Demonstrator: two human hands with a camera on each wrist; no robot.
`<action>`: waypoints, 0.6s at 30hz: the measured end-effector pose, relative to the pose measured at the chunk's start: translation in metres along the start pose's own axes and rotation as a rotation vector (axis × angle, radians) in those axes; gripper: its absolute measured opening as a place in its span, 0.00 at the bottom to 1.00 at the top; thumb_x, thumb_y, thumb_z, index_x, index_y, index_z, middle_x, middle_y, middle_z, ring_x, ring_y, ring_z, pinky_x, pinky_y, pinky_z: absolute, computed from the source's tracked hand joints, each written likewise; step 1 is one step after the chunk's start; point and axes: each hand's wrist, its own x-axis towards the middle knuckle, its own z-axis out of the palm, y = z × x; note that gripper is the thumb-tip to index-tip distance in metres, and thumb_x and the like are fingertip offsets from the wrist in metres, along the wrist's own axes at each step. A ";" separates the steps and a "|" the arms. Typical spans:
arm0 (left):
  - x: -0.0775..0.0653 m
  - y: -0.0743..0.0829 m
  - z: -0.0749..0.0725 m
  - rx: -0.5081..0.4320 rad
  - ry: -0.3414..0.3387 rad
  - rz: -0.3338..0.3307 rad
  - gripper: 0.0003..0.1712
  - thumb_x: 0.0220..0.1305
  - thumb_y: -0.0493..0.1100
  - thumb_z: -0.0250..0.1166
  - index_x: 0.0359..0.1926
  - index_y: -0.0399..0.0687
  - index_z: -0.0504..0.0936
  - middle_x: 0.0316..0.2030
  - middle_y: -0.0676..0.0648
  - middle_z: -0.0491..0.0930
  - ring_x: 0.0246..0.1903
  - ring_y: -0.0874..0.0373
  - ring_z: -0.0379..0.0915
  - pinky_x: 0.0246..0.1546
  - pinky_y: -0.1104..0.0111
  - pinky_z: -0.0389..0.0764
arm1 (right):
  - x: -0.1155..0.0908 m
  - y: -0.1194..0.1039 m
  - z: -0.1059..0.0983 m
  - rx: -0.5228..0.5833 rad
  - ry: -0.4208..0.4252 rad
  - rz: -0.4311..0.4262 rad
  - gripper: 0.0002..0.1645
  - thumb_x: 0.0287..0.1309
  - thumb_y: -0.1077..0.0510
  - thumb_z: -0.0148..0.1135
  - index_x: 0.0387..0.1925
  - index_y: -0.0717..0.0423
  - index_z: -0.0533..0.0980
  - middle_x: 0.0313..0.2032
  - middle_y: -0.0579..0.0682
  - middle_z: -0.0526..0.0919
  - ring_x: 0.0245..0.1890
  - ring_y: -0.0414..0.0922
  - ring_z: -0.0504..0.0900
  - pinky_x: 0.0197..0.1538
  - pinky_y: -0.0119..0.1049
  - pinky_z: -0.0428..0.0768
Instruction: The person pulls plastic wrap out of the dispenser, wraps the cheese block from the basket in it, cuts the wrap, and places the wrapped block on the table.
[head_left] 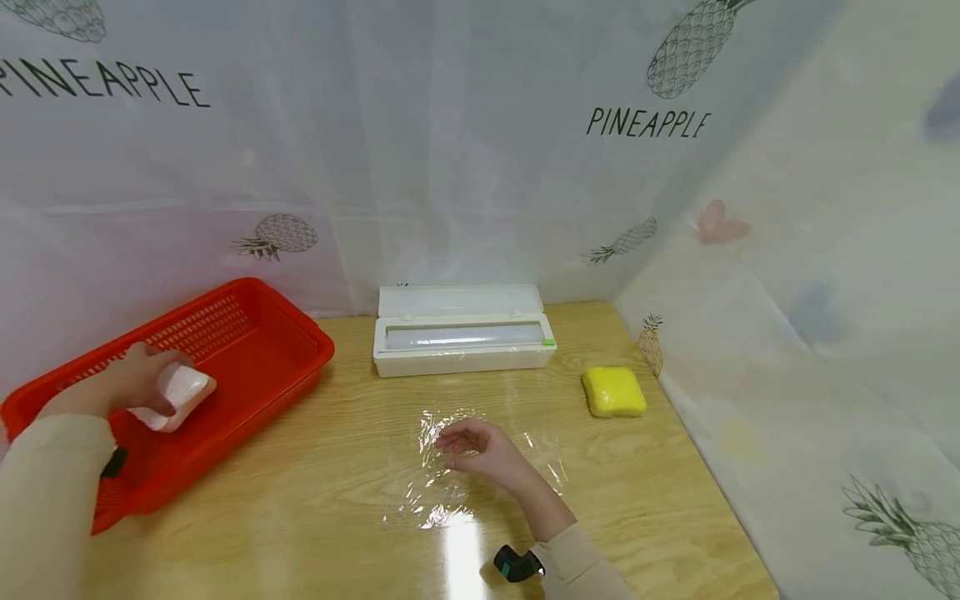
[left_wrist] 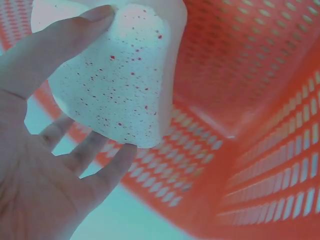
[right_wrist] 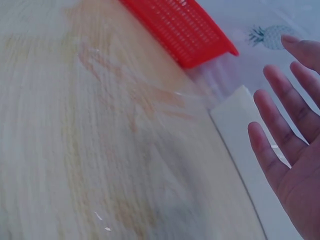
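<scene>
Fingers of the left hand (head_left: pixel 142 379) and its thumb pinch a white block (head_left: pixel 183 385), speckled red in the left wrist view, inside the red basket (head_left: pixel 258 358); whether the block touches the basket floor I cannot tell. From the right hand (head_left: pixel 483 452), with twelve o'clock at the far edge, the basket sits between nine and ten o'clock. That right hand is spread loosely, thumb apart from fingers, over a clear film sheet (head_left: pixel 435 521) lying on the wood-grain table (head_left: pixel 300 500); contact with the film is unclear. At twelve o'clock stands a white wrap box (head_left: pixel 465 362), lid tipped back, green slider (head_left: pixel 549 342) at its three o'clock end. A yellow block (head_left: pixel 613 392) lies at two o'clock, well apart from the hand.
</scene>
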 end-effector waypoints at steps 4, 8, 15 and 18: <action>-0.004 0.025 -0.008 0.052 0.097 0.042 0.48 0.32 0.43 0.84 0.56 0.39 0.70 0.51 0.20 0.52 0.44 0.22 0.56 0.33 0.37 0.76 | 0.001 -0.006 -0.007 -0.010 0.054 -0.023 0.23 0.51 0.75 0.67 0.51 0.69 0.76 0.47 0.66 0.81 0.45 0.63 0.78 0.51 0.39 0.78; -0.009 0.056 -0.009 0.118 0.165 0.097 0.45 0.33 0.43 0.84 0.55 0.43 0.72 0.54 0.20 0.53 0.45 0.23 0.58 0.33 0.38 0.77 | 0.003 -0.013 -0.017 -0.023 0.068 -0.038 0.23 0.52 0.74 0.66 0.52 0.70 0.75 0.48 0.67 0.80 0.45 0.62 0.78 0.51 0.40 0.78; -0.023 0.123 0.004 0.217 0.338 0.217 0.41 0.35 0.39 0.83 0.54 0.45 0.74 0.56 0.23 0.58 0.49 0.24 0.59 0.39 0.35 0.75 | -0.001 -0.040 -0.025 -0.058 0.033 -0.052 0.23 0.53 0.76 0.65 0.52 0.73 0.74 0.49 0.68 0.79 0.48 0.68 0.76 0.55 0.52 0.75; -0.032 0.156 0.015 0.197 0.441 0.256 0.41 0.33 0.38 0.83 0.52 0.46 0.75 0.56 0.24 0.61 0.50 0.26 0.61 0.40 0.35 0.74 | -0.009 -0.056 -0.026 -0.086 0.029 -0.074 0.23 0.52 0.76 0.65 0.52 0.75 0.73 0.49 0.70 0.78 0.48 0.70 0.75 0.55 0.58 0.74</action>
